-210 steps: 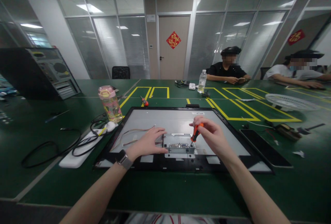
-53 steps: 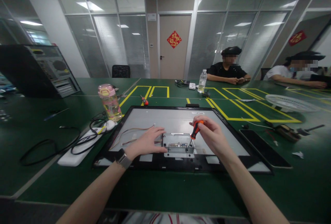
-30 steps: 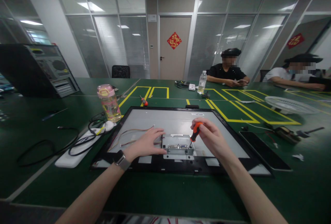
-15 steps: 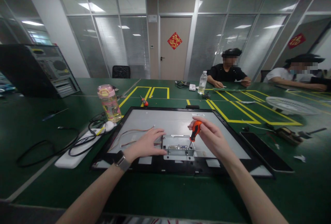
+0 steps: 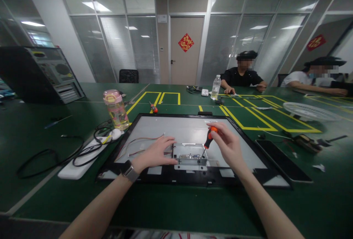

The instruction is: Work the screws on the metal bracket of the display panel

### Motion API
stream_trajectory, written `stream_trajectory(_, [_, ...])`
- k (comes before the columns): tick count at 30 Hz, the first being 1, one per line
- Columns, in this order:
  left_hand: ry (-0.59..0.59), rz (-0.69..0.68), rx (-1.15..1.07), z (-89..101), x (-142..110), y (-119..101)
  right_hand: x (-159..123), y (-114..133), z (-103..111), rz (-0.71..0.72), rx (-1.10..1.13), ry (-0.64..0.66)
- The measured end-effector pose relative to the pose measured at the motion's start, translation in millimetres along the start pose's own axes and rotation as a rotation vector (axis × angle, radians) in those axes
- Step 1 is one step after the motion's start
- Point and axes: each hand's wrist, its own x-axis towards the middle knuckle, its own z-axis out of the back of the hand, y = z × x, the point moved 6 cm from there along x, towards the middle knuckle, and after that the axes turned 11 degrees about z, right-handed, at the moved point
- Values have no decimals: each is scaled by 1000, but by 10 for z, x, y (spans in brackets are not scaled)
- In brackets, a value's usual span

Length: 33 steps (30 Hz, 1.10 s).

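A flat display panel (image 5: 162, 123) with a black frame lies back-up on the green table. Near its front edge sits a metal bracket (image 5: 190, 150) with connector ports. My right hand (image 5: 230, 145) grips an orange and black screwdriver (image 5: 210, 138) by the top of its handle. The screwdriver leans to the right, its tip down at the bracket's right part, where the exact contact is too small to tell. My left hand (image 5: 158, 152) lies open, fingers apart, against the bracket's left side. Thin wires (image 5: 135, 138) run across the panel's left part.
To the left stand a pink-lidded bottle (image 5: 116, 110), a white power strip (image 5: 79, 167) with black cables, and a computer case (image 5: 41, 71). A second screwdriver (image 5: 153, 108) lies behind the panel. A phone-like black slab (image 5: 284, 161) lies right. Two people sit across the table.
My right hand has shifted slightly right and its fingers have moved on the handle, tilting the screwdriver further right. My left hand stays put. A person's hand across the table has moved.
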Motion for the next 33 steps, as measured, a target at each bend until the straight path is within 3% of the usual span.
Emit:
stream_trajectory(4, [5,8,7,-13,2,15,-17,-9,-43,-41,98,51])
stream_trajectory(10, [1,6,7,-25,9,33,-1,10,-1,55,-91,23])
stream_trajectory(15, [-8,-3,-3,-19,10,28,-26,-1,-72,1,46,125])
stream_trajectory(21, [-7,2,-2,-11,4,25,-10,54,-45,104,-183,92])
stream_trajectory(26, [1,10,1,-25,4,41,-27,19,-91,87,-71,155])
stream_trajectory(33, [-4,6,1,-21,9,34,-23,46,-68,136,-204,114])
